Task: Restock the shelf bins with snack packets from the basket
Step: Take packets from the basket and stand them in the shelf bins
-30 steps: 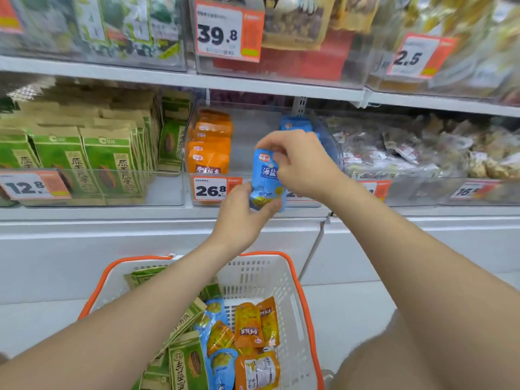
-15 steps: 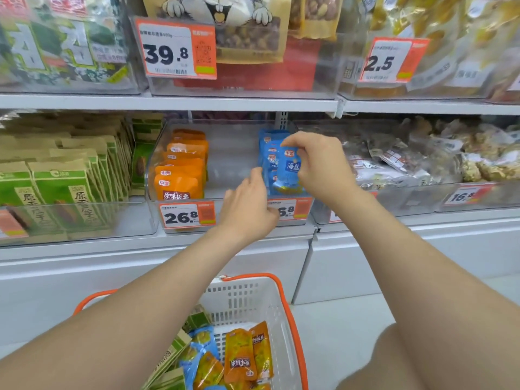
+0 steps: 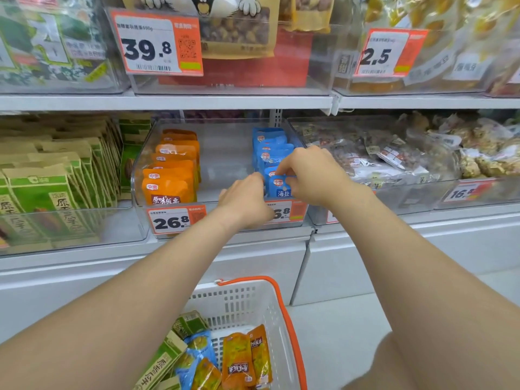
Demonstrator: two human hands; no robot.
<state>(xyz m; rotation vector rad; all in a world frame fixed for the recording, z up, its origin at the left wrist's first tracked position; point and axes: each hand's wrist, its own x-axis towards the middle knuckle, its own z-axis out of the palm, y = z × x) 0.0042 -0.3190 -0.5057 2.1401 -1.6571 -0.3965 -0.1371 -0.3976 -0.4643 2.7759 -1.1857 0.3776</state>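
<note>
Since half a second ago the blue packet (image 3: pixel 280 187) has gone lower. It was held up over the front of the row, and now it sits down inside the clear bin (image 3: pixel 225 153), behind the front wall. The left hand also came closer to it.

At the left side of this bin, in the middle of the frame, stands a row of orange packets (image 3: pixel 168 190). Then comes a bare gap. Next is the left hand (image 3: pixel 244 201), its back toward me. Its fingertips reach the left edge of the blue packet, but I cannot tell if they pinch it or only steady it.

The packet stands upright with its long axis vertical and its face to the front. It is the first one of the blue row (image 3: pixel 268 144), at the right side of the bin. The right hand (image 3: pixel 312 175) is just right of it and a little above, with thumb and forefinger pinching its upper part.

So the packet lies between the two hands, touching both. I think it is nearly placed, and what remains is to let go without tipping it forward. The basket (image 3: pixel 239 302), at the lower middle of the frame, holds more packets. The left hand looks a little nearer to it.
</note>
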